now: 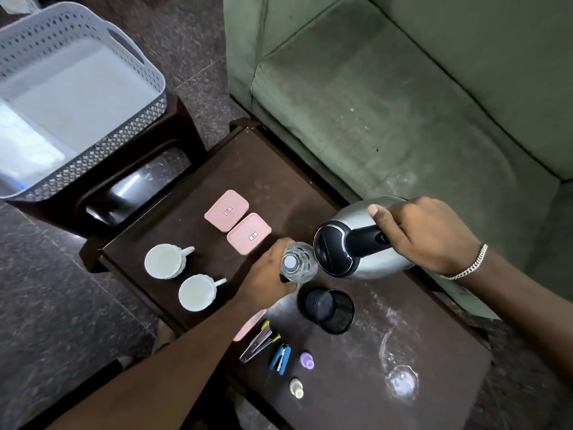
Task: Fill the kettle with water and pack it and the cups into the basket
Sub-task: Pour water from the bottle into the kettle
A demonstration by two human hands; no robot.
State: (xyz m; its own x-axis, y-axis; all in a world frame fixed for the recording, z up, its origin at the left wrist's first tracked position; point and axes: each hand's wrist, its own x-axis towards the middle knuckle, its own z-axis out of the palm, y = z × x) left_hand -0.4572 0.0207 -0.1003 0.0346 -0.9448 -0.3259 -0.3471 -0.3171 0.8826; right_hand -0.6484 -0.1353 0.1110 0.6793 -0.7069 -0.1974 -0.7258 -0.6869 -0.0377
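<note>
A steel kettle [369, 262] with a black lid and handle stands on the dark wooden table [356, 352]. My right hand [424, 234] grips its handle, thumb raised. Just left of the kettle stands a clear plastic water bottle [299, 263] with its cap on, and my left hand [269, 274] is wrapped around it. Two white cups [166, 260] [198, 292] sit upright near the table's left edge. A grey perforated basket [133, 128] rests on a separate stand at the upper left.
Two pink lidded boxes [227, 210] [249, 233] lie behind the cups. A black mesh cup [330, 310], a stapler [259, 341], a blue staple remover [280, 358], two small bottles and a clear glass [401, 383] occupy the table's near part. A green sofa [403, 103] borders the table.
</note>
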